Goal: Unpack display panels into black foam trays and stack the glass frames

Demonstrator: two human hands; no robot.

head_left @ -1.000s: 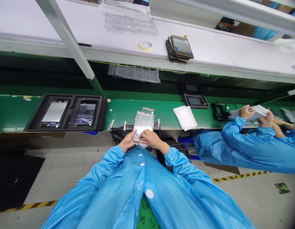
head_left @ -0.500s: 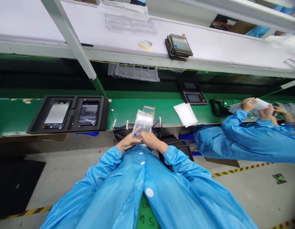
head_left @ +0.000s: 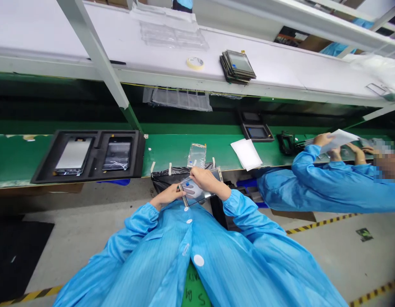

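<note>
A clear glass touch panel (head_left: 197, 194) with a thin dark border lies tilted just off the bench edge, in front of my body. My left hand (head_left: 169, 195) pinches its left end between thumb and fingers, close to a small blue tab. Over the upper part of the glass is my right hand (head_left: 205, 179), its fingers closed; what they grip is hidden. Beyond the hands, a second clear panel (head_left: 197, 155) with a pale patterned border rests on the green bench.
A black foam tray (head_left: 98, 168) with two screens sits left on the green bench (head_left: 165, 145). White sheets (head_left: 247, 154) lie to the right. A black bag (head_left: 161, 179) hangs at the edge. Panels (head_left: 238, 66) and a tape roll (head_left: 195, 63) stand on the shelf. A co-worker (head_left: 312, 183) handles sheets.
The held panel has turned from upright to lying crosswise and come nearer my body. My right hand has moved up and right over it; my left hand has shifted slightly left.
</note>
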